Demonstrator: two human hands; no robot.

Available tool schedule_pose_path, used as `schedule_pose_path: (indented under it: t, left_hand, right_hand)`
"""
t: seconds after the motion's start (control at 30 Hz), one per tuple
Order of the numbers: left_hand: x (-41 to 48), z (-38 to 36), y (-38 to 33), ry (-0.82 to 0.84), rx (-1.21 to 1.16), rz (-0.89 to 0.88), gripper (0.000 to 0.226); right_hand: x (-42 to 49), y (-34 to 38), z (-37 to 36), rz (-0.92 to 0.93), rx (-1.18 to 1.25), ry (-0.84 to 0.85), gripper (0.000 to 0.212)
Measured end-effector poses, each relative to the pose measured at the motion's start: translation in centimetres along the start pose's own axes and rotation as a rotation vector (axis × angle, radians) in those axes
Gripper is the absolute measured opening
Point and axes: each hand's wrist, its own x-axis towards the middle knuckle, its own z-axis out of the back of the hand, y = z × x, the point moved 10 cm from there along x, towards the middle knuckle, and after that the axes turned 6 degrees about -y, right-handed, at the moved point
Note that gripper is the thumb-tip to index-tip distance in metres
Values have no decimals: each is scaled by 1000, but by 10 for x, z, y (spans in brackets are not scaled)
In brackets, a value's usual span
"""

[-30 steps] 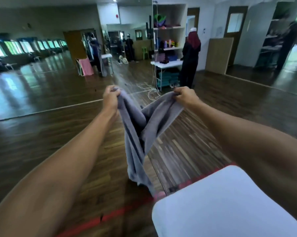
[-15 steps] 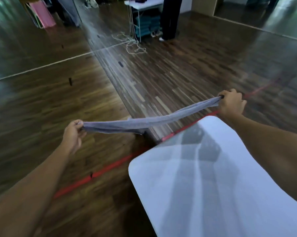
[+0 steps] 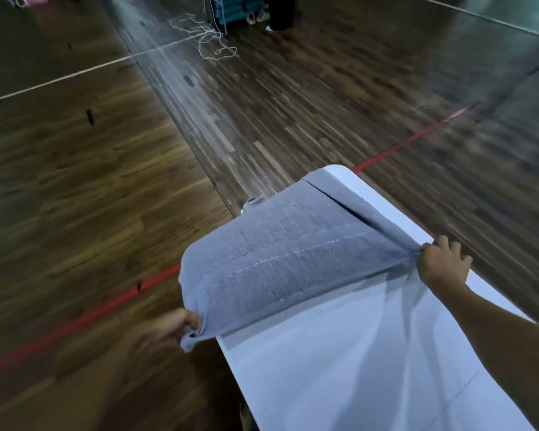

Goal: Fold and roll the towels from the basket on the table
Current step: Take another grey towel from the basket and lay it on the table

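Observation:
A grey towel point(image 3: 280, 253) is stretched out over the far end of the white table point(image 3: 355, 362), its far part draped on the tabletop and its near edge lifted. My left hand point(image 3: 178, 328), blurred, pinches the towel's near left corner just off the table's left edge. My right hand point(image 3: 442, 262) grips the near right corner above the table's right side. The basket is out of view.
Dark wooden floor surrounds the table, crossed by a red tape line point(image 3: 417, 138) and a white line point(image 3: 75, 73). A tangled white cord point(image 3: 212, 42) lies on the floor far ahead, near a person's feet point(image 3: 277, 23) by a distant table.
The towel went from hanging bunched between my raised hands, to pulled taut in the air, to spread over the table's far end. Both hands dropped lower and the view tilted down.

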Motion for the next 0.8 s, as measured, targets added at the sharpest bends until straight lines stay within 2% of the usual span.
schedule_pose_path:
  t: [0.07, 0.13, 0.23, 0.3, 0.37, 0.43, 0.5, 0.6, 0.67, 0.77, 0.8]
  left_hand:
    - [2, -13, -11, -45, 246, -102, 35]
    - [2, -24, -21, -163, 455, -197, 43]
    - [-1, -30, -24, -409, 589, -276, 32]
    - [-1, -40, -26, -475, 675, -288, 34]
    - [-8, -39, -38, -636, 824, -327, 36]
    - [-15, -38, -53, -786, 992, -424, 51]
    - [-6, -40, -54, -765, 1023, -541, 72]
    - [23, -63, -46, -475, 936, -667, 80]
    - [34, -80, -38, -370, 845, -607, 83]
    - [32, -82, -32, -476, 739, -586, 77]
    - [30, -80, -31, -524, 676, -593, 76]
  right_hand:
    - [-8, -1, -15, 100, -121, -22, 27]
    - [-15, 13, -27, 253, -201, -36, 26]
    - [-21, 31, -40, 399, -249, -6, 24]
    - [-20, 30, -44, 384, -247, 69, 32]
    - [-17, 32, -40, 377, -291, 137, 38]
    - [-15, 40, -30, 361, -301, 157, 41]
    - [-6, 45, -23, 259, -168, 142, 52]
    - [5, 50, -30, 164, -34, 130, 55]
    - [10, 68, -30, 285, -44, 10, 59]
    - [-2, 104, -49, 541, -13, 40, 67]
    - [-6, 111, -56, 563, 45, 83, 62]
